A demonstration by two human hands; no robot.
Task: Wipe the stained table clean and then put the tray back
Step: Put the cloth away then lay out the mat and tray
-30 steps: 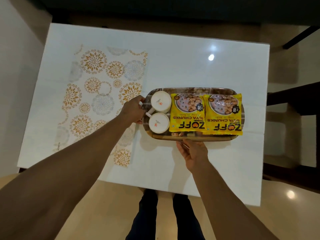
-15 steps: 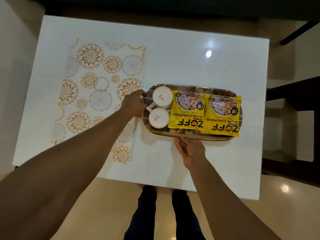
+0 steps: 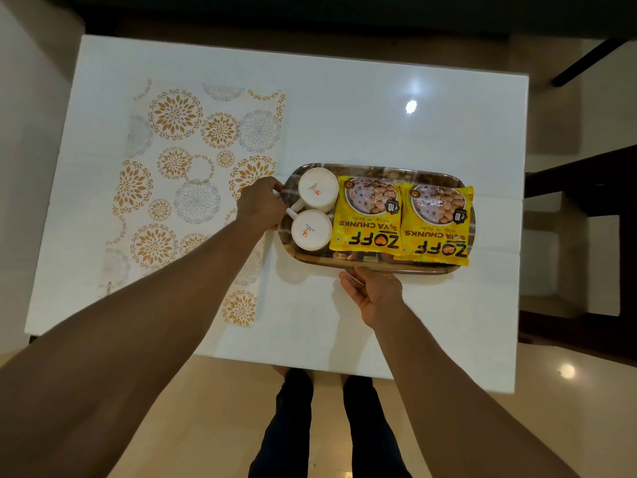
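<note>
Head view shows my left hand [image 3: 262, 205] curled over the left short end of the tray [image 3: 375, 265], grasping its rim, while my right hand [image 3: 374, 288] sits at the near long edge with the thumb on the rim and the fingers apparently tucked beneath it, so I judge both hands to be holding the tray. The tray sits over the right half of the white surface [image 3: 379, 125]; whether it is resting flat or slightly raised I cannot tell. I can see no stain anywhere on the bare part of the surface, and no wiping cloth is in sight, so I cannot say whether the wiping is behind me or yet to come; either way, the tray is in hand and its final placing is not finished. In the tray, two white cups [image 3: 317, 191] stand upside down at the left end, one behind the other, and two yellow soya-chunk packets [image 3: 367, 219] lie side by side filling the rest. A patterned mat [image 3: 193, 174] lies flat on the left half of the surface, just beside the tray.
</note>
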